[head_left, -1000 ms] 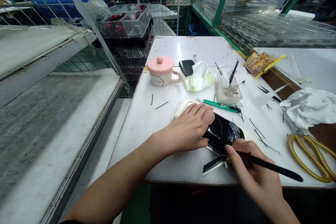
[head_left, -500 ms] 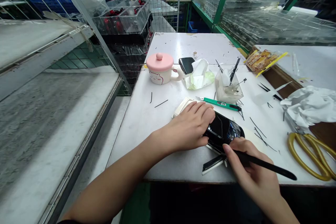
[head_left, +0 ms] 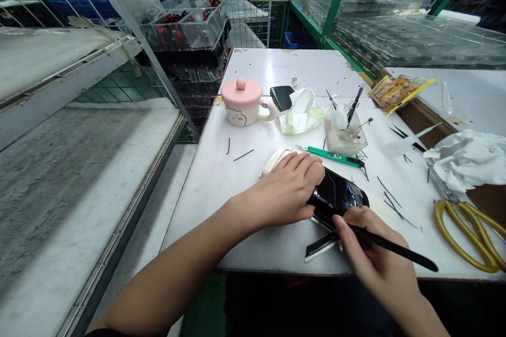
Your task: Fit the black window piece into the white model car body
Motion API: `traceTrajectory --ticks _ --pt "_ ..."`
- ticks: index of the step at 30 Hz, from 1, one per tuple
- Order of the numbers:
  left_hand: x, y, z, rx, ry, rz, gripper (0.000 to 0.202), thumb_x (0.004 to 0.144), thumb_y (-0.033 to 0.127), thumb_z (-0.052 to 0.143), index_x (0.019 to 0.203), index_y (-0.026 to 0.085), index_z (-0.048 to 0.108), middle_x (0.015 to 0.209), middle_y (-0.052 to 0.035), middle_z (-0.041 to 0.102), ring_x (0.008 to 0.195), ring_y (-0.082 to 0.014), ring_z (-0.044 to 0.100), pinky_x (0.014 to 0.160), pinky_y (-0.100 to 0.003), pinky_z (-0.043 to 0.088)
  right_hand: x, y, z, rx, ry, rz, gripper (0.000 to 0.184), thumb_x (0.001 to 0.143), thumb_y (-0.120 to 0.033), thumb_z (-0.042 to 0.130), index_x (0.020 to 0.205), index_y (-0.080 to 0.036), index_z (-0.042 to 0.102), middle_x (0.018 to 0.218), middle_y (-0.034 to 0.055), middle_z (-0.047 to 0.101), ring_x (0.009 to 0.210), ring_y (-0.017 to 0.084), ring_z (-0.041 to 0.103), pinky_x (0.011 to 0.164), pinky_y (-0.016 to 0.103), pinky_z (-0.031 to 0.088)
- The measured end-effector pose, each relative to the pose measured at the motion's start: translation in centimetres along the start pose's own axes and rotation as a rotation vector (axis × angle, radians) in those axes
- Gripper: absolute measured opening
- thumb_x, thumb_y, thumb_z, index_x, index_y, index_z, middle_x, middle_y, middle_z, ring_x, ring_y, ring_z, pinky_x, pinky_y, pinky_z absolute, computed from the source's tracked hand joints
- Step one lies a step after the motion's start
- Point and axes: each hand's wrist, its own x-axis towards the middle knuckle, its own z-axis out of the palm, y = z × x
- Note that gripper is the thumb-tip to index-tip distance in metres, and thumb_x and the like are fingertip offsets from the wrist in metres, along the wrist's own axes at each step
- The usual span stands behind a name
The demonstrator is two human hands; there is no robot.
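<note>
Head view, angled down at a white work table point(head_left: 205, 184). Nearest, a glossy black curved piece point(head_left: 336, 195) is held on the table's near side. Its left end is braced by the left hand point(head_left: 286, 187), which is kept flat with the fingers close together. A slim black tool point(head_left: 395, 242) is gripped narrowly in the right hand point(head_left: 375, 245), and its working end is hidden behind the fingers at the piece's lower edge. A black-and-white strip point(head_left: 320, 248) is laid just below the piece. A cream-coloured part point(head_left: 274, 160) is seen beyond the left fingers.

Black slivers point(head_left: 243, 155) are scattered across the table. Gold-handled scissors point(head_left: 466, 237) are placed at the right, below a crumpled white sheet point(head_left: 466, 160). A green utility knife point(head_left: 332, 156) is laid just above the hands, and behind it stands a clear plastic cup point(head_left: 343, 137) with small tools in it. Farther back, a white tissue point(head_left: 302, 113) is bunched beside a black phone point(head_left: 281, 97), and a white mug with a pink lid point(head_left: 241, 102) is set to their left. Beyond the table, stacked clear trays point(head_left: 185, 23) holding red items are seen on the left.
</note>
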Motion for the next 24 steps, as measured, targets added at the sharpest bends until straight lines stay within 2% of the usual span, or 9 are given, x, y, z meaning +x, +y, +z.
traceTrajectory --ticks 5,10,14,19,24 --pt "0.0 0.1 -0.1 0.008 -0.018 -0.009 0.032 0.082 0.021 0.059 0.110 0.013 0.046 0.142 -0.0216 0.048 0.138 -0.0337 0.041 0.119 -0.046 0.029 0.3 -0.2 0.4 -0.069 0.006 -0.006 0.019 0.096 -0.016 0.054 0.081 -0.023 0.045 0.067 -0.0025 0.047 0.057 0.012 0.042 0.055 0.028 0.035" --pt "0.0 0.0 0.0 0.018 -0.018 -0.004 0.033 0.081 0.022 0.059 0.110 0.012 0.046 0.141 -0.0220 0.048 0.138 -0.0346 0.040 0.119 -0.045 0.029 1.0 -1.4 0.6 -0.173 0.012 -0.002 0.025 0.097 -0.021 0.052 0.076 -0.023 0.038 0.062 -0.0053 0.035 0.049 0.011 0.032 0.050 0.027 0.028" --pt "0.0 0.0 0.1 0.019 -0.015 0.000 0.033 0.081 0.022 0.059 0.110 0.012 0.045 0.141 -0.0214 0.048 0.137 -0.0342 0.041 0.118 -0.045 0.031 1.6 -1.9 0.4 -0.290 -0.031 -0.028 0.024 0.098 -0.024 0.048 0.076 -0.023 0.038 0.058 -0.0066 0.035 0.044 0.010 0.031 0.046 0.026 0.027" --pt "0.0 0.0 0.0 0.025 -0.009 0.008 0.033 0.081 0.022 0.059 0.109 0.011 0.046 0.138 -0.0224 0.050 0.136 -0.0346 0.043 0.117 -0.045 0.031 1.2 -1.3 0.4 -0.213 -0.031 0.012 0.022 0.097 -0.026 0.051 0.077 -0.023 0.042 0.058 -0.0066 0.037 0.044 0.010 0.034 0.046 0.026 0.028" --pt "-0.1 -0.1 0.0 0.029 0.003 0.012 0.033 0.083 0.022 0.058 0.112 0.012 0.046 0.137 -0.0222 0.051 0.136 -0.0348 0.043 0.115 -0.047 0.033 0.4 -0.8 -0.1 -0.065 0.014 -0.002 0.010 0.097 -0.018 0.051 0.088 -0.023 0.052 0.068 -0.0029 0.052 0.055 0.011 0.051 0.053 0.025 0.041"
